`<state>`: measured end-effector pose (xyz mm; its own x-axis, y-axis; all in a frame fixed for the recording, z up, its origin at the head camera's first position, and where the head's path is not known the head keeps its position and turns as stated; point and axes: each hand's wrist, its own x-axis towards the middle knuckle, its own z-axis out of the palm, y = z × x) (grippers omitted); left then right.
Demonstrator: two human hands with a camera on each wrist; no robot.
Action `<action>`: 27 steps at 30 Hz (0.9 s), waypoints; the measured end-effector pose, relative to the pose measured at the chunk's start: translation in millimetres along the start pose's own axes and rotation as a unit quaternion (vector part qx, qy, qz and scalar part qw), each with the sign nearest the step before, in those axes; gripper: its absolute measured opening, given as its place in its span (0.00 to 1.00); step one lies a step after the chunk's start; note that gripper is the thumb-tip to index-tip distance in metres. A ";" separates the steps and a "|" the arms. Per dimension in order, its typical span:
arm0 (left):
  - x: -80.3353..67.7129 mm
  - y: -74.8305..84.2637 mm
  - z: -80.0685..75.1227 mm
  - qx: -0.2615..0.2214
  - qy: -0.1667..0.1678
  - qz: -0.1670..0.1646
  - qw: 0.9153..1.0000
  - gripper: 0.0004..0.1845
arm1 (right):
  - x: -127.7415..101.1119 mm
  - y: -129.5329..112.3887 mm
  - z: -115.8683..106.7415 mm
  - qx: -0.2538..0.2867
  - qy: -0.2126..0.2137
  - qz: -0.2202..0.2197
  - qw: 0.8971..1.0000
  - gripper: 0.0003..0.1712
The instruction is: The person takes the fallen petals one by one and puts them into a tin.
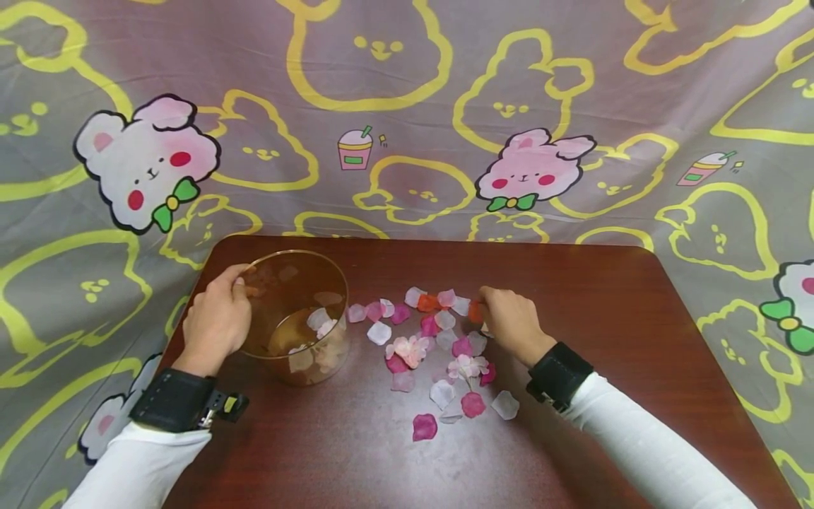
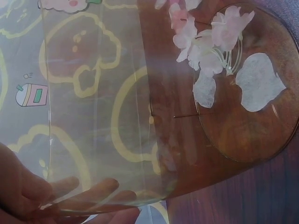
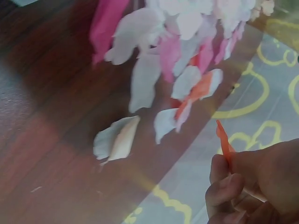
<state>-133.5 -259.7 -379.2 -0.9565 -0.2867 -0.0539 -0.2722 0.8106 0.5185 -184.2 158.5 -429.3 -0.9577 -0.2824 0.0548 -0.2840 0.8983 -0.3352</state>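
At the left of the table my left hand (image 1: pixel 219 318) grips the rim of a clear, amber-tinted round container (image 1: pixel 254 339), thumb on one side of the wall and fingers on the other. The container is tilted toward the petals. Inside it lie pale petals (image 2: pixel 260 83) and a pale pink blossom (image 2: pixel 231 28). My right hand (image 1: pixel 514 322) pinches an orange petal (image 3: pixel 224 140) between thumb and forefinger, at the right end of the scattered petals. Near it on the table are a cream petal (image 3: pixel 124 140) and another orange petal (image 1: pixel 429 302).
Pink, white and magenta petals (image 1: pixel 425 427) spread over the middle of the dark wooden table (image 1: pixel 591 290). Two loose blossoms, one pale pink (image 1: pixel 410 350) and one whitish (image 1: pixel 467 366), lie among them. A patterned cloth (image 1: pixel 407 134) hangs behind the table.
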 end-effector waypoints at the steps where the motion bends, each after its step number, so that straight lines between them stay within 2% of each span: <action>1: 0.0 0.1 -0.1 0.000 0.000 0.000 1.000 0.25 | 0.0 -2.0 -0.9 0.000 0.000 -0.003 1.000 0.08; 8: 1.5 0.7 -0.2 -0.003 -0.004 -0.002 1.000 0.26 | 1.4 -15.6 -3.9 0.003 -0.002 -0.007 1.000 0.12; 27: 0.5 -0.3 -0.3 -0.005 -0.007 -0.004 1.000 0.26 | 3.5 -46.9 -6.4 0.034 0.042 -0.040 0.998 0.07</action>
<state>-133.9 -260.2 -379.2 -0.9556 -0.2861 -0.0710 -0.2796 0.8031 0.5262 -174.6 117.6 -407.4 -0.9336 -0.3195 0.1621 -0.3581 0.8486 -0.3894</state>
